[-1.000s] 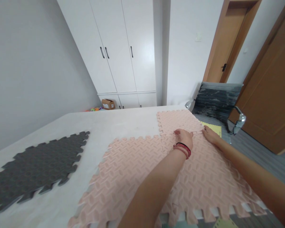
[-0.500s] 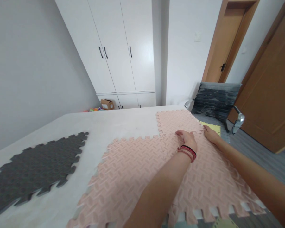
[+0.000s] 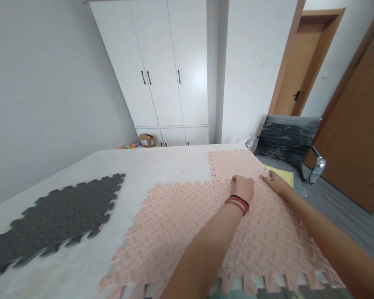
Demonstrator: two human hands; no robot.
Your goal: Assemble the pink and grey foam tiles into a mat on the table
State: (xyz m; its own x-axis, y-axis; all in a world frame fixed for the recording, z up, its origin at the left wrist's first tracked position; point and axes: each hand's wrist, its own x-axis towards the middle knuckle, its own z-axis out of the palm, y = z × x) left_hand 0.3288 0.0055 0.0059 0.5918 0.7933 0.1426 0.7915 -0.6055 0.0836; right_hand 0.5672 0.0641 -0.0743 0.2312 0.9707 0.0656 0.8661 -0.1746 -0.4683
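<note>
Several pink foam mat tiles lie joined on the table: a left tile (image 3: 171, 224), a right tile (image 3: 268, 241) and a smaller-looking far tile (image 3: 232, 162). My left hand (image 3: 243, 189), with bracelets at the wrist, is closed like a fist and rests on the seam between the right tile and the far one. At that seam's right end, my right hand (image 3: 277, 183) lies on the tile edge, thumb and fingers apart. A thin gap line shows in the seam between the hands. The left fingertips are hidden under the hand.
A dark grey foam tile (image 3: 65, 207) lies apart on the white table (image 3: 162, 162), to the left. Past the table's right edge stand a chair (image 3: 286, 139) and a yellow sheet (image 3: 282, 174). A cardboard box (image 3: 147, 140) sits by the white cabinet (image 3: 187, 95).
My left hand has curled from spread fingers into a fist on the seam. My right hand's thumb now reaches left over the tile. The view has tilted slightly up and shifted left.
</note>
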